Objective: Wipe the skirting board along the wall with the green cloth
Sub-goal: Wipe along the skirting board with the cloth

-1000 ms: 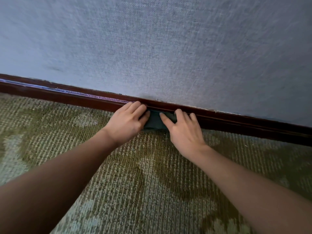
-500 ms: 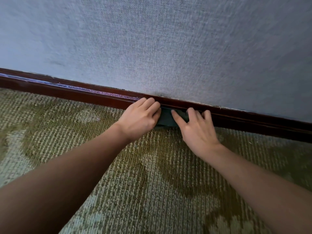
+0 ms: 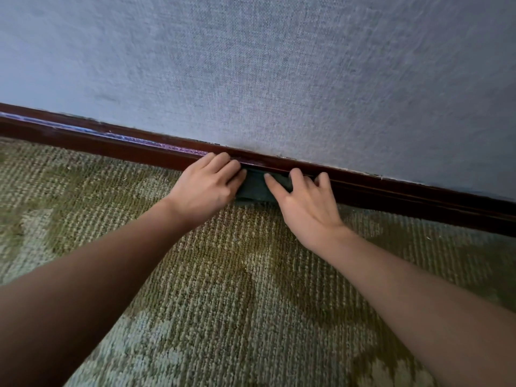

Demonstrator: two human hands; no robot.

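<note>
Above the carpet (image 3: 237,303), my left hand (image 3: 208,188) and right hand (image 3: 304,205) sit side by side, fingers straight, pressing not gripping. Cloth (image 3: 255,188) is pinned between them against the board (image 3: 418,202) under the wall (image 3: 279,79). Two hands likely for even pressure.

wall (image 3: 279,65): blue-grey, woven texture | carpet (image 3: 237,303): looped pile, green with paler patches, possibly a pattern
</note>
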